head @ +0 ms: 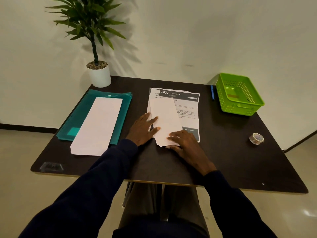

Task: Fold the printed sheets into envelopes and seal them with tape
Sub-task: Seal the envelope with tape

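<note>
While a folded stack (97,124) lies well left of the fingers (152,120), a folded sheet (165,115) is pressed onto the printed sheets (188,107) by the left hand (142,129), fingers straight on its left edge, and the right hand (186,144), fingers flat on its near end; a tape roll (256,138) is seen well right of them.

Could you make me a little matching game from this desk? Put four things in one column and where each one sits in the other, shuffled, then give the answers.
Things:
1. tape roll
2. green basket
3. potted plant
4. teal folder

Places:
a. far left corner of the table
b. left side, under a folded white sheet
c. alone near the right edge
d. far right corner, beside a blue pen

Pairs: 1-c, 2-d, 3-a, 4-b
</note>
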